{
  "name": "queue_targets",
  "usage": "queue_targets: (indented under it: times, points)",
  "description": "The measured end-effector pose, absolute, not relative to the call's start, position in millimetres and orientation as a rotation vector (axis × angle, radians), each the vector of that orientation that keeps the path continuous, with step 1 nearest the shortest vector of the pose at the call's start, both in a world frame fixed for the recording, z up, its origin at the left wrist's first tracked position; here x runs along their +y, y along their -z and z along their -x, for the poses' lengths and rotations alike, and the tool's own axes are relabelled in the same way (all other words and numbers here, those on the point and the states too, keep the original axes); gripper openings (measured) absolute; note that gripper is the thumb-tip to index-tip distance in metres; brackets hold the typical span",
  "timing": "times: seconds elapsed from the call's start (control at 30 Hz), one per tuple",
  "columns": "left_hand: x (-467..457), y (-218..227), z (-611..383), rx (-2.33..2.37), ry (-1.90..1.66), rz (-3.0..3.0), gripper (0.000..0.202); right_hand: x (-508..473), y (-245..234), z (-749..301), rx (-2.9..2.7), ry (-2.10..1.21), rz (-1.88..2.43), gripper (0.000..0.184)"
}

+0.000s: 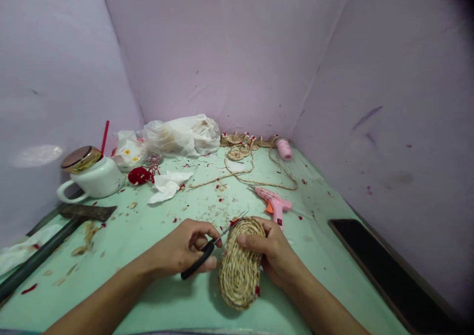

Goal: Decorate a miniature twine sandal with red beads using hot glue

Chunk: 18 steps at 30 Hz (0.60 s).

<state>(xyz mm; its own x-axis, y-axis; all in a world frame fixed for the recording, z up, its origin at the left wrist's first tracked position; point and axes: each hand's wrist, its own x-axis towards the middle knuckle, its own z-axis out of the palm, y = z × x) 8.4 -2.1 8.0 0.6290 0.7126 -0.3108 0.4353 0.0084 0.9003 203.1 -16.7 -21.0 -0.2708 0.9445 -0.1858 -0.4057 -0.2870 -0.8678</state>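
Green table (pixel 318 236), woven oval (pixel 240 278), illegibly marked mug (pixel 99 179).

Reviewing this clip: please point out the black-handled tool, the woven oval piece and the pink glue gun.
Black-handled tool (pixel 207 251): head view, on its black handle.
Woven oval piece (pixel 241 271): head view, middle of its coiled face.
Pink glue gun (pixel 274 205): head view, on its body.

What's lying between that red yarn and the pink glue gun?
In the head view: a crumpled white tissue, one end of a tan cord, and scattered small scraps.
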Motion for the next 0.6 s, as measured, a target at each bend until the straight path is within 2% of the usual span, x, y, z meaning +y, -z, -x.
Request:
queue_targets:
  times: [0.23, 0.6]
  points:
    - [-16, -14, -22, 1.444, -0.29, -2.349, 0.037, -15, 26, -203, -0.941, -1.639, 0.981, 0.02]
    - [-24, -4, -28, 1.471, -0.208, -2.45, 0.062, -16, 21, -198, -1.121, -1.486, 1.146, 0.018]
